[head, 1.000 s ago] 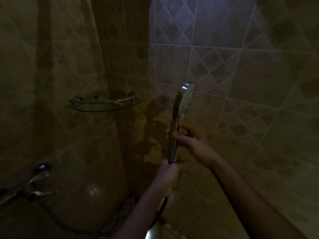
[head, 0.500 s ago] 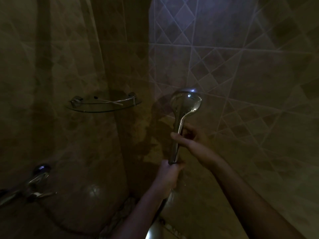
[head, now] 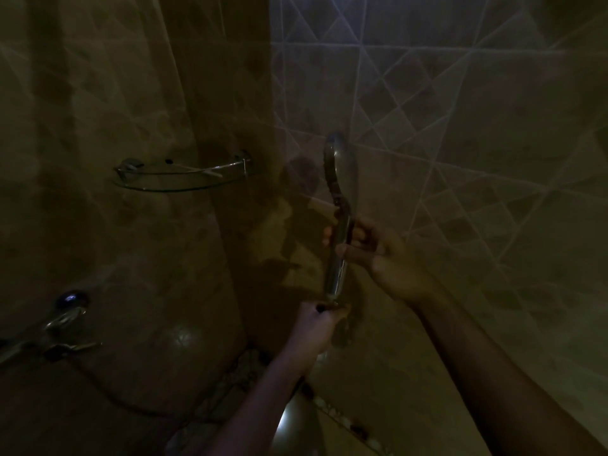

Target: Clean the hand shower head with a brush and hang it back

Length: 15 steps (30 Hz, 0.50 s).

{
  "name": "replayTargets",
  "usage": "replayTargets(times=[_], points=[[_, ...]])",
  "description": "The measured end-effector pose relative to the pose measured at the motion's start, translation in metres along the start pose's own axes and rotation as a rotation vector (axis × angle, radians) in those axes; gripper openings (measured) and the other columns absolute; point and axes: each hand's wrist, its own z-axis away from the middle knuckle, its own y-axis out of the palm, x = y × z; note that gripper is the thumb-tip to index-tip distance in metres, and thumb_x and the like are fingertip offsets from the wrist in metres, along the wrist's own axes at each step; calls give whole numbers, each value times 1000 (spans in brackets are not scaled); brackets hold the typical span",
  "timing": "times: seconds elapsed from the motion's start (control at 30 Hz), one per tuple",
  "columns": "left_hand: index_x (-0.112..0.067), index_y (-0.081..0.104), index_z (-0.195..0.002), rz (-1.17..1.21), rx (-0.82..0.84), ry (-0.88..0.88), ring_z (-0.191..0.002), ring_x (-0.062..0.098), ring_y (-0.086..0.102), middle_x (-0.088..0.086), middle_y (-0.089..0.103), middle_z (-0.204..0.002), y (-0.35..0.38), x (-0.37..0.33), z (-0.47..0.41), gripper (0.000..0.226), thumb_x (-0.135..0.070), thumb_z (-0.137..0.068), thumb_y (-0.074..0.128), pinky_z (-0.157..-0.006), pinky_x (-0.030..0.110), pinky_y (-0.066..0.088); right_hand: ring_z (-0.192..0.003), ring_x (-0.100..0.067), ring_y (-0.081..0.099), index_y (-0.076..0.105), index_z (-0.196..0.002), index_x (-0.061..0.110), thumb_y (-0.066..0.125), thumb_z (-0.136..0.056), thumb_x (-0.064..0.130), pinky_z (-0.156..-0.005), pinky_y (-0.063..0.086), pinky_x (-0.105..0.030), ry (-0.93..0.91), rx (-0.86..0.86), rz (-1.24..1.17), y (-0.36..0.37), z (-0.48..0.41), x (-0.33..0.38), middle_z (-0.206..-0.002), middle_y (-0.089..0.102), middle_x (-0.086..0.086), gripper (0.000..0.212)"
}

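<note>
We count one hand shower (head: 339,179), two hands, one glass shelf, one tap and one hose. The hand shower stands upright in the air, close in front of the tiled wall (head: 477,133) and just right of the corner. Its round head is on top and turned nearly edge-on to us. Our right hand (head: 378,255) grasps the middle of the chrome handle, with the thumb laid across the near side and the fingers wrapped round behind. Our left hand (head: 317,327) is clenched round the bottom end of the handle and hides the joint below it.

The curved glass shelf (head: 184,184) sits in the corner to the left, well apart from the hands, with one thin stick-like thing lying on it. We cannot tell what that thing is. The tap (head: 64,319) is low at the left edge. The hose (head: 131,404) sags beneath it towards the floor. The light is very dim, so the face of the shower head does not show.
</note>
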Motion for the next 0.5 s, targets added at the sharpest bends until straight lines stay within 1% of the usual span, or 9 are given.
replayTargets(times=[0.1, 0.17, 0.2, 0.27, 0.33, 0.37, 0.43, 0.47, 0.5], points=[[-17, 72, -70, -44, -45, 12, -51, 5, 58, -9, 63, -53, 6, 12, -8, 19, -14, -89, 72, -47, 15, 39, -104, -17, 70, 59, -120, 10, 56, -89, -19, -99, 55, -35, 29, -28, -27, -8, 3, -5, -109, 71, -7, 43], [-17, 70, -67, -62, -85, 2, -57, 13, 55, -3, 62, -57, 12, 22, -16, 21, -15, -87, 74, -51, 21, 37, -102, -17, 71, 60, -117, 14, 57, -88, -18, -96, 57, -34, 44, -57, -44, -14, 5, -14, -106, 72, -5, 43], [-17, 67, -63, -73, -115, 3, -55, 13, 53, -3, 59, -56, 14, 28, -21, 24, -16, -86, 76, -52, 22, 37, -102, -17, 71, 62, -114, 16, 58, -90, -14, -93, 58, -32, 49, -60, -48, -17, 7, -18, -105, 73, -4, 39], [-20, 68, -59, -121, -124, 12, -54, 11, 56, -6, 60, -55, 15, 39, -27, 24, -26, -80, 79, -56, 25, 41, -102, -18, 72, 65, -103, 20, 61, -93, -4, -84, 58, -24, 57, -67, -41, -18, 11, -25, -96, 75, 1, 27], [-29, 76, -62, -166, -117, 6, -66, 16, 63, -8, 68, -61, 15, 53, -35, 14, -40, -70, 79, -66, 31, 47, -97, -26, 71, 64, -82, 25, 62, -94, 2, -75, 55, -16, 58, -89, -17, -23, 12, -45, -77, 67, 2, 27], [-28, 77, -66, -190, -116, -3, -68, 17, 61, -6, 68, -64, 15, 61, -37, 14, -40, -72, 79, -67, 32, 46, -92, -34, 67, 61, -77, 23, 63, -95, 4, -72, 54, -16, 68, -93, -7, -25, 12, -58, -73, 58, -6, 26], [-14, 75, -80, -283, -141, -36, -68, 16, 55, 2, 64, -71, 12, 82, -46, 19, -32, -86, 74, -67, 31, 42, -87, -41, 61, 58, -85, 6, 62, -96, 11, -77, 55, -22, 114, -63, 0, -29, 15, -84, -81, 53, -20, 13], [-9, 71, -84, -341, -160, -50, -66, 14, 53, 5, 60, -72, 8, 94, -51, 21, -29, -89, 71, -66, 28, 41, -88, -38, 62, 57, -92, 0, 61, -97, 14, -82, 55, -28, 140, -21, 6, -32, 16, -101, -86, 55, -24, 15], [-7, 70, -85, -400, -165, -65, -64, 10, 51, 4, 57, -71, 4, 107, -58, 22, -29, -90, 71, -65, 25, 42, -91, -31, 65, 59, -101, -1, 60, -98, 14, -86, 55, -32, 163, 15, 30, -35, 17, -119, -90, 60, -21, 15]])
